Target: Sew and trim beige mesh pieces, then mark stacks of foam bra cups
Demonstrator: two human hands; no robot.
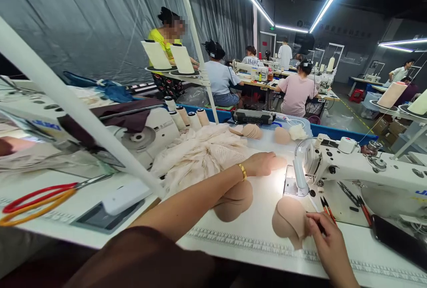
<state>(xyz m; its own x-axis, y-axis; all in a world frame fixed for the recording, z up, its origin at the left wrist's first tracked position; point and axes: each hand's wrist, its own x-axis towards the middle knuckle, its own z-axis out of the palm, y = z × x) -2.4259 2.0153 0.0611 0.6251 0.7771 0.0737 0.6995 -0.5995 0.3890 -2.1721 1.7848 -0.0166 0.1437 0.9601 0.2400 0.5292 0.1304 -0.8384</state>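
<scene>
My left hand [262,164] stretches across the table with its fingers closed on a beige bra cup [279,162], left of the sewing machine's needle area [296,185]. Part of that cup lies behind the fingers. Nearer to me, my right hand [328,237] pinches the right edge of beige foam bra cups [289,221] that overlap on the table. Under my left forearm lies a further pile of beige cups [235,201], partly covered by the arm.
Cream lace fabric [203,150] is heaped at left. More cups [252,131] sit behind. Small thread snips [328,210] and a black phone [396,239] lie right. Red-and-orange-handled scissors [40,199] lie left. A white pole [86,114] slants across; co-workers sit beyond.
</scene>
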